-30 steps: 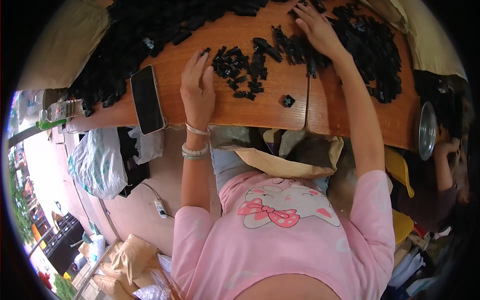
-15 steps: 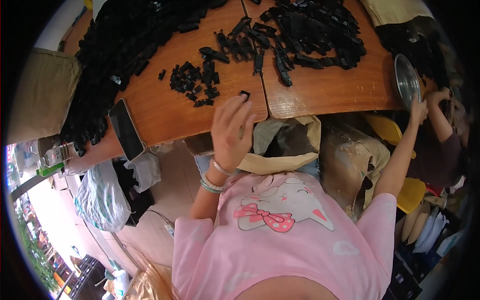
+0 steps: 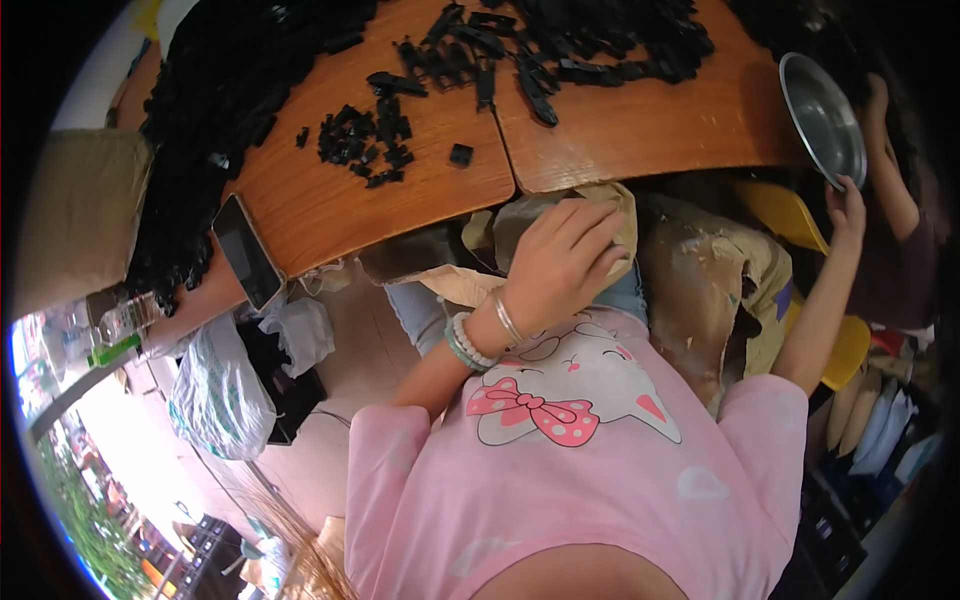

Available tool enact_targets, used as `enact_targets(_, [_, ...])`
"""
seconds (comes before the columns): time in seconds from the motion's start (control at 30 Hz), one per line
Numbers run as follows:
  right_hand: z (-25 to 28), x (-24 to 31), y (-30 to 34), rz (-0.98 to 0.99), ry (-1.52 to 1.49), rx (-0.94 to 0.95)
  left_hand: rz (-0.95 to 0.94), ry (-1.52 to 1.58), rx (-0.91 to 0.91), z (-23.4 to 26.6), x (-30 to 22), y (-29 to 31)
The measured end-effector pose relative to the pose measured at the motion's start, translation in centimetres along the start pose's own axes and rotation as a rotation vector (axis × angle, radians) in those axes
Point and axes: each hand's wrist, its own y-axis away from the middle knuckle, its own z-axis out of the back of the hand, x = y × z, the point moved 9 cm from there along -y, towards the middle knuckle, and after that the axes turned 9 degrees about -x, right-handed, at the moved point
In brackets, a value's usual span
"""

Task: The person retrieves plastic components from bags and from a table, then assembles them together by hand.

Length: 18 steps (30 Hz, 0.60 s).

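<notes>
My left hand [image 3: 565,262], with bracelets at the wrist, is over the mouth of the brown paper bag [image 3: 460,285] at my lap. Its fingers are loosely stretched out, and I see nothing in them; the palm is hidden. At the right, my right hand [image 3: 848,208] grips the rim of a round metal bowl [image 3: 825,118], which is tilted beside the table edge. A small black plastic piece [image 3: 461,155] lies alone near the table's front edge. To its left is a cluster of similar small black pieces [image 3: 345,138].
Heaps of black plastic parts [image 3: 240,70] cover the far side of the wooden table [image 3: 640,130]. A phone [image 3: 247,252] leans at the left table edge. A worn brown sack [image 3: 690,290] and yellow chair [image 3: 780,215] stand at right. Another person's arm [image 3: 895,180] is beyond the bowl.
My left hand has moved from the table edge rightward and back over the paper bag. My right hand has shifted slightly with the bowl, which is turned more toward me. The view has tilted.
</notes>
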Motion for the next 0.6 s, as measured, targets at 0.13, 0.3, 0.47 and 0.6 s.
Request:
enact_targets(0.13, [-0.6, 4.0, 15.8, 0.220, 0.229, 0.056, -0.003, -0.001, 0.074, -3.4, -0.3, 0.5])
enact_targets(0.3, [-1.3, 2.3, 15.9, 0.190, 0.125, 0.037, -0.020, 0.018, 0.022, -4.6, -1.2, 0.0])
enact_targets(0.47, [-9.0, -5.0, 9.0, 0.000, -0.176, 0.011, 0.074, -0.434, -0.201, 5.0, 4.2, 1.1])
enact_targets(0.6, [-13.7, -7.1, 12.6, -0.100, -0.125, 0.139, 0.384, -0.761, -0.318, 13.8, 9.5, 3.9])
